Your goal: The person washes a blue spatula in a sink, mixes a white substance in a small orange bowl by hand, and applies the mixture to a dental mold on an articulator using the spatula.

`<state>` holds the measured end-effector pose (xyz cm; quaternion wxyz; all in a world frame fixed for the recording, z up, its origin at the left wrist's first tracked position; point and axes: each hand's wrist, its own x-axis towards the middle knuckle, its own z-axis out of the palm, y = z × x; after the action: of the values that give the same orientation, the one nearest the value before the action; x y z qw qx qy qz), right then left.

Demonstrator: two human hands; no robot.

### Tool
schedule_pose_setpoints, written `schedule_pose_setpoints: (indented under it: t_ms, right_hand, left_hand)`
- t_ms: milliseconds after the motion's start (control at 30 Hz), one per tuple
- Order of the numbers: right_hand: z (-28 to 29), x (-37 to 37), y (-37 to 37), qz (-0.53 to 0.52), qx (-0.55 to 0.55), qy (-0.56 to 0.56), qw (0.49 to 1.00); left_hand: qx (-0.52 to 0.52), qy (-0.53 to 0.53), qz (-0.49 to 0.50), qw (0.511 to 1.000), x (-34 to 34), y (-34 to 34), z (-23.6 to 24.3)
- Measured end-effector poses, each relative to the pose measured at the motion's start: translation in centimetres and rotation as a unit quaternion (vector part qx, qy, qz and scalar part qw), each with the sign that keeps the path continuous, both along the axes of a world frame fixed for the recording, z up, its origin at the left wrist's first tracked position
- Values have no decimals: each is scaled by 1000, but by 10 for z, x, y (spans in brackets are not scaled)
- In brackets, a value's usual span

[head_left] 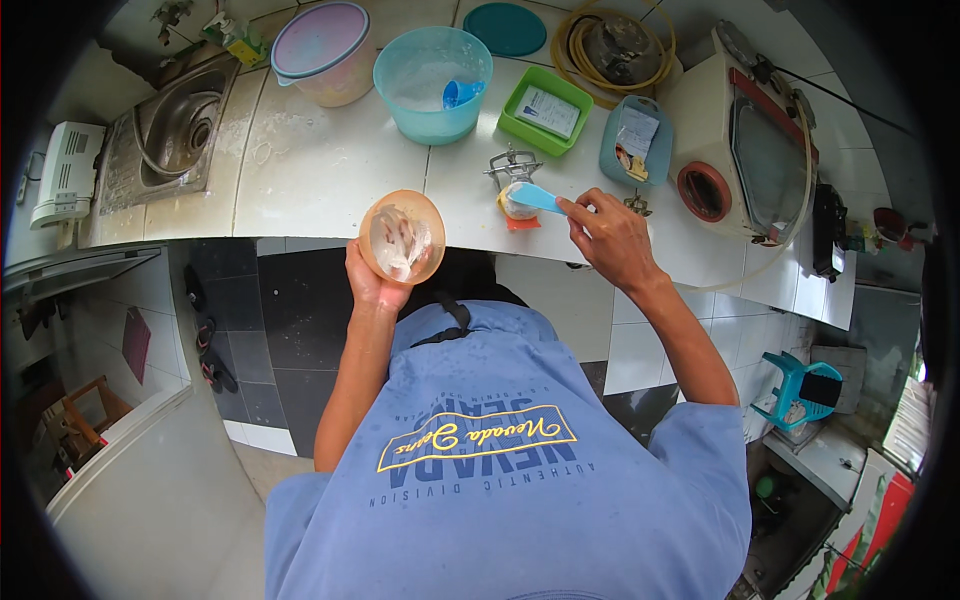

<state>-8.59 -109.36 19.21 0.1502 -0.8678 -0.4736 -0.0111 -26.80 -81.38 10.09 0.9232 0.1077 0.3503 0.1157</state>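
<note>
My left hand (372, 280) holds a round orange plastic bowl (402, 236) tilted toward me, with white residue smeared inside. My right hand (600, 235) grips a light blue plastic utensil (540, 197), whose broad end rests at a small pale lump (516, 208) on a metal clamp-like tool (512, 163) at the counter's front edge. A small red-orange piece (523, 224) lies under the lump; what exactly the lump is, I cannot make out.
On the white tiled counter (300, 175) stand a turquoise bucket (420, 115), a lidded tub (320, 45), a green tray (530, 130), a blue container (650, 170), a coiled yellow hose (575, 40) and a boxy machine (700, 130). A steel sink (160, 175) is at the left.
</note>
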Motion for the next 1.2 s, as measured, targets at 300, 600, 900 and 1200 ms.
schedule_pose_setpoints:
  t_ms: [300, 600, 900, 1200]
  right_hand:
    - [11, -2, -1, 61, -83, -22, 994]
    - [10, 24, -40, 81, -56, 4, 995]
    - [57, -10, 5, 16, 92, 254, 963]
    - [31, -53, 68, 97, 42, 108, 989]
  left_hand:
    - [-3, -8, 1, 1000, -8, 7, -4]
    - [-39, -62, 10, 997, -11, 8, 1]
    - [-30, -83, -29, 996, 12, -4, 23]
    - [28, -70, -34, 997, 35, -15, 62]
